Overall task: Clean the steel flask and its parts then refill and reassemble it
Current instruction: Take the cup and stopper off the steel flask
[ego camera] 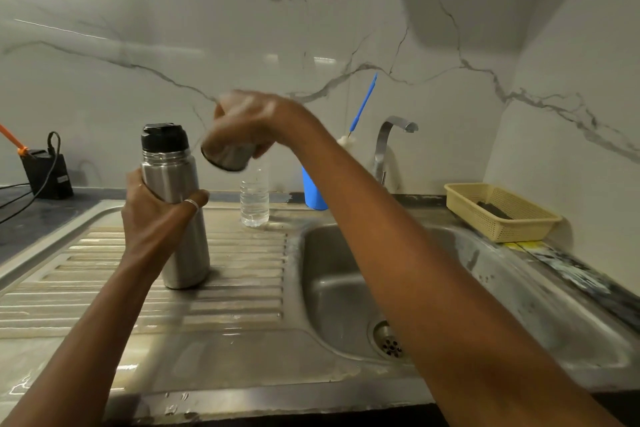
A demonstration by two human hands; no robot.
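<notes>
Currently the left grip (149,222) curls around the steel flask (188,250), upright on the drainboard (242,274) left of the sink basin (332,288). The right grip (249,121) clasps the steel cap (227,159) beside the flask's black stopper (164,137). Behind stand a water bottle (255,201) and tap (388,139); the right forearm partly hides a blue cup (311,192).

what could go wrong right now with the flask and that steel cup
1. The steel cup is tilted in the right hand beside the black stopper; a loose grip might drop it toward the sink.
2. The flask stands on the ribbed drainboard, steadied only by the left hand; it may tip.
</notes>
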